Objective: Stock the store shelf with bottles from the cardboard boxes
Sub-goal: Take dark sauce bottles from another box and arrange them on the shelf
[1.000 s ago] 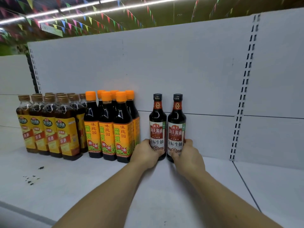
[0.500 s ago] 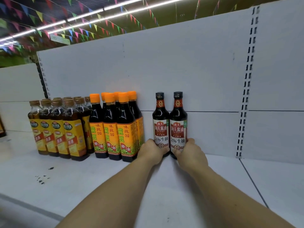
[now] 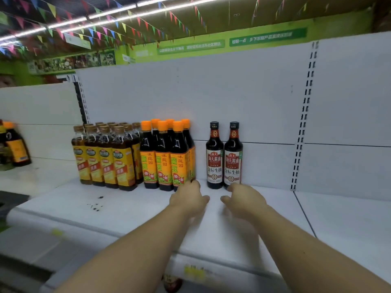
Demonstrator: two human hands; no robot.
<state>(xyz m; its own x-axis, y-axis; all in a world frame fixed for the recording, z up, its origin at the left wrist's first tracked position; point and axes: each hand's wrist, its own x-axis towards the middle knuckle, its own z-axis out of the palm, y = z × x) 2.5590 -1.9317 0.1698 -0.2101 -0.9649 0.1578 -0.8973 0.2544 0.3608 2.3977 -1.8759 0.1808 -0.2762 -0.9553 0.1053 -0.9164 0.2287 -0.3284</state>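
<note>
White store shelf (image 3: 127, 208) with a white back panel (image 3: 232, 98), seen from a head camera at chest height. Above the panel are a green wall with banners, coloured bunting (image 3: 95, 32) and strip lights.

Two bare forearms reach forward from the bottom edge, palms down, low over the shelf. The left hand (image 3: 188, 199) lies in front of the gap between two bottle groups, its fingertips close to the base of the nearest orange-capped bottle; whether they touch cannot be told. The right hand (image 3: 245, 199) lies just in front of the right black-capped bottle, its thumb pointing toward the left hand. Each grip is loose, with fingers relaxed and gently curled, and holds nothing.

Two black-capped bottles (image 3: 224, 157) of dark sauce stand upright side by side against the back panel, labels facing out. To their left, after a small gap, stands a block of orange-capped bottles (image 3: 163, 157), and touching that, a block of brown-capped bottles (image 3: 105, 159) with yellow labels. One more bottle (image 3: 17, 149) stands blurred at the far left.

Dark spots (image 3: 95, 206) mark the shelf at front left. A yellow tag (image 3: 193, 271) sits on the shelf's front edge.
</note>
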